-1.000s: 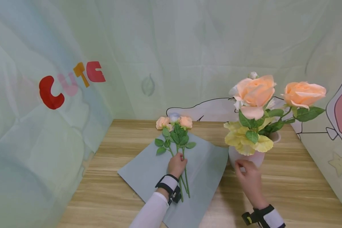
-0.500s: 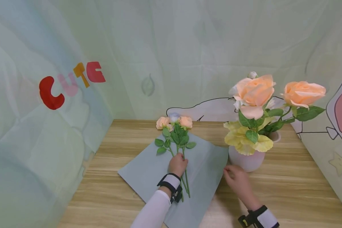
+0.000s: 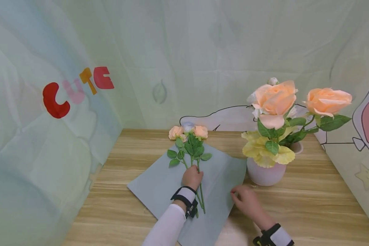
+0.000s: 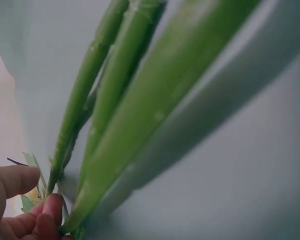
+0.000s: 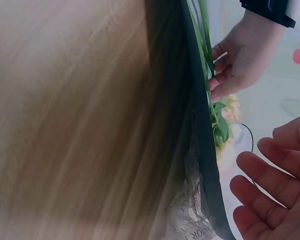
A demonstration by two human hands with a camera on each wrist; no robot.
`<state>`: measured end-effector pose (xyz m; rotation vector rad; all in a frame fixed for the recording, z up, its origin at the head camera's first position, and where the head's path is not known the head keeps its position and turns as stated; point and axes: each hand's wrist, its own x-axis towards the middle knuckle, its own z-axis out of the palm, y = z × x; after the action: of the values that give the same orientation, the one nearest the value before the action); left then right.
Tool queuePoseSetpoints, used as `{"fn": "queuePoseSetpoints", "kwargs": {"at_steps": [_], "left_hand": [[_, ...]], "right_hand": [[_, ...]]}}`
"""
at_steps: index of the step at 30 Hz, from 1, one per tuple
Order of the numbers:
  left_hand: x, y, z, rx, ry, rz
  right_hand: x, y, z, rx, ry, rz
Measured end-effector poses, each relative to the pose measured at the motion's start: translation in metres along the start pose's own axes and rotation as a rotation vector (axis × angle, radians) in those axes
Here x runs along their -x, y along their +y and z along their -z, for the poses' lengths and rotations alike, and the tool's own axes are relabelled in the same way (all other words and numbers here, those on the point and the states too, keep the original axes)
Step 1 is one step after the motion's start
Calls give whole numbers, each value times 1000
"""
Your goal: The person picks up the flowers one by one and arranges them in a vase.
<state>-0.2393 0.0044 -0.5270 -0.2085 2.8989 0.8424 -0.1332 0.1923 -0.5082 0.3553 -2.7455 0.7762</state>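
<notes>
Here's your left arm, dressed in a plain white sleeve [image 3: 165, 226], close-cut, stopping just shy of the left wristband [image 3: 187, 194]. And what a band: a broad white panel edged by black straps, with a small, boxy black camera [image 3: 192, 209] mounted at its side! Over to your right wristband [image 3: 280, 236], another black-and-white number, its dark camera unit [image 3: 257, 242] showing a fleck of yellow. Your left hand [image 3: 192, 178] and right hand [image 3: 248, 202]? Both bare!
</notes>
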Motion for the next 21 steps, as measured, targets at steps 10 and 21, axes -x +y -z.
{"fn": "queuePoseSetpoints", "kwargs": {"at_steps": [10,21], "left_hand": [[2,1,0,-18,33,-14],[2,1,-1,-57,18,-26]], "right_hand": [[5,-2,-9,6,-79,7],[8,-2,-14,18,-168,-4]]}}
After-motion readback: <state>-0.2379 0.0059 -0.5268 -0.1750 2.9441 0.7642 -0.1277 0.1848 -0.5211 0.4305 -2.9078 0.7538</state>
